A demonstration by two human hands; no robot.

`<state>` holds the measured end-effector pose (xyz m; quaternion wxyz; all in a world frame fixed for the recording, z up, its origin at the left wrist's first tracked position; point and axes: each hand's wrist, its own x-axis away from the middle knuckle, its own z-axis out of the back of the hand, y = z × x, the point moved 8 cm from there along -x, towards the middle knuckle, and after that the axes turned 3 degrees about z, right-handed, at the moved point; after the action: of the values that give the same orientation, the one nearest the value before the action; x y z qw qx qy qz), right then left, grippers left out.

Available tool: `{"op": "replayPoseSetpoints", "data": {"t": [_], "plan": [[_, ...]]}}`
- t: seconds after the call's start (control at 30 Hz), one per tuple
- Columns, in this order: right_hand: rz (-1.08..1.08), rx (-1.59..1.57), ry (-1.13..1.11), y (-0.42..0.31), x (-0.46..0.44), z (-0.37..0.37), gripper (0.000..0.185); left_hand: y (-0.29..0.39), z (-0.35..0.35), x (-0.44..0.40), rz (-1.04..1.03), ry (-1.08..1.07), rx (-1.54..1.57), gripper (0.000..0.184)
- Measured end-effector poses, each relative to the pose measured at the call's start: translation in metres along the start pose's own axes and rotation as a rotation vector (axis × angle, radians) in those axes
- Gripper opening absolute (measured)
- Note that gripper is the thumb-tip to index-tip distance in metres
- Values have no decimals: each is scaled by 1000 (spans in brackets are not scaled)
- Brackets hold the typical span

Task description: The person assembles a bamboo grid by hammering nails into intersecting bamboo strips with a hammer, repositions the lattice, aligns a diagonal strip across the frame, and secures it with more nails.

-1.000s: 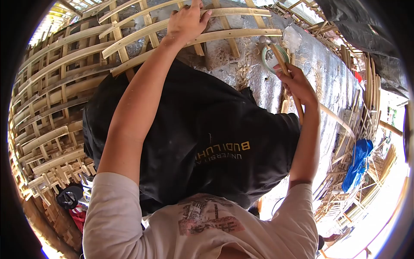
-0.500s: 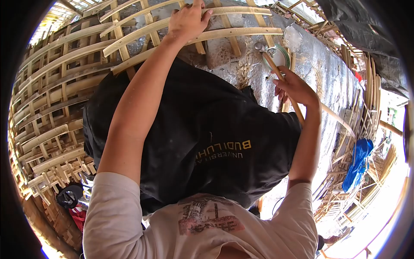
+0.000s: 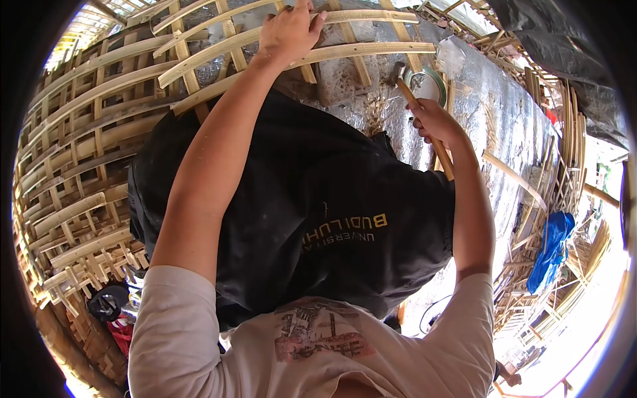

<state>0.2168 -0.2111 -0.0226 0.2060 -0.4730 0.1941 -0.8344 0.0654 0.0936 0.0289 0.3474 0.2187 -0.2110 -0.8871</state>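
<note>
My right hand point(image 3: 434, 123) is closed around the wooden handle of a hammer point(image 3: 409, 95). The hammer's metal head is up beside a round, green-rimmed dish point(image 3: 430, 86). At the top of the view, my left hand point(image 3: 288, 32) lies over a curved bamboo slat point(image 3: 361, 16), gripping it with the thumb on the near side. Its fingertips reach the picture's edge, so whether they also pinch something small is hidden. Crosswise bamboo strips point(image 3: 352, 50) run under the slat, forming an open lattice. A second long slat point(image 3: 378, 49) lies nearer to me.
Black cloth with yellow lettering point(image 3: 332, 219) covers my lap. Silvery foil sheeting point(image 3: 488, 86) spreads to the right, with a loose bamboo strip point(image 3: 514, 174) on it. Blue cloth point(image 3: 551, 252) lies among bamboo scraps. More woven lattice point(image 3: 86, 159) extends left; a black round object point(image 3: 108, 303) sits below it.
My right hand has moved slightly left with the hammer, whose head now shows more sideways and stands more upright. My left hand stays in the same place on the slat.
</note>
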Motion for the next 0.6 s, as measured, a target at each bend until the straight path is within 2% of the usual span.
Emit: {"op": "replayPoseSetpoints", "data": {"t": [0.03, 0.13, 0.27, 0.37, 0.47, 0.57, 0.6], "plan": [[6, 25, 35, -5, 3, 0, 30, 0, 0, 1, 0, 1, 6, 45], [71, -239, -47, -33, 26, -3, 30, -4, 0, 1, 25, 8, 8, 46], [15, -52, 51, -22, 14, -7, 34, -10, -5, -2, 29, -9, 75, 46], [55, -68, 41, -17, 7, -7, 36, -3, 1, 1, 11, 26, 45, 44], [63, -261, -85, -33, 25, -13, 34, -13, -7, -2, 12, 17, 90, 43], [55, 87, 50, -14, 1, -7, 32, -12, -4, -1, 20, 51, 128, 41], [69, 46, 64, -16, 6, -6, 32, -10, -4, 0, 23, 46, 120, 40]]}}
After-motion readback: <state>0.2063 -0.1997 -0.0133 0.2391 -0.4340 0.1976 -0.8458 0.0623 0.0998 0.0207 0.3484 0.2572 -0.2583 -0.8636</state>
